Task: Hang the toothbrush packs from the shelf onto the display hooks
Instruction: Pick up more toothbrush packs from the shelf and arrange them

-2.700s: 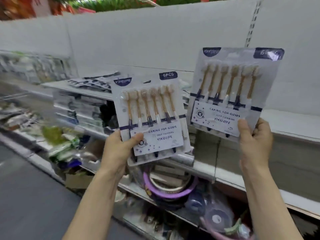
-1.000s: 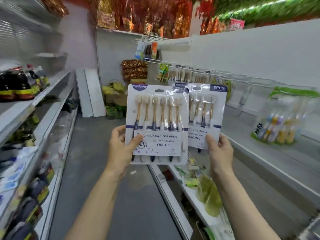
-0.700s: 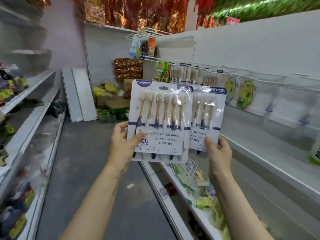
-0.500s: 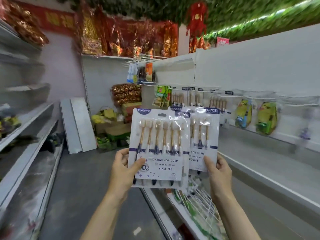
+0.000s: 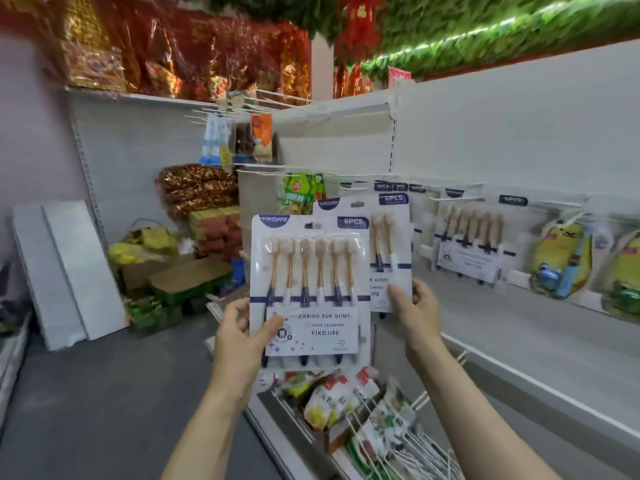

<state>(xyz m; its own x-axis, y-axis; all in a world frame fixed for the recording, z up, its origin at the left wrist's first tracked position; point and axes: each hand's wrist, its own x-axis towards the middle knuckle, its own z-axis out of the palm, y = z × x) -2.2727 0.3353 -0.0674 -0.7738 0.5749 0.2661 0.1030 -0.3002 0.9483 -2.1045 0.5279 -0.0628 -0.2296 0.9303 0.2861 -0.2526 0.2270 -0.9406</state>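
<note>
Before the hooks (image 5: 453, 199), left hand (image 5: 242, 336) and right hand (image 5: 417, 306) each pinch an overlapping toothbrush pack (image 5: 308, 289).

Hung packs (image 5: 467, 244) crowding display hooks (image 5: 453, 199)

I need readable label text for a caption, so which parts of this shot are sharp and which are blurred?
Head view: the front toothbrush pack in the left hand is sharp, its lettering readable; the hanging packs at right and the red decorations on top are smeared; wide-angle distortion bends the shelf edge.
</note>
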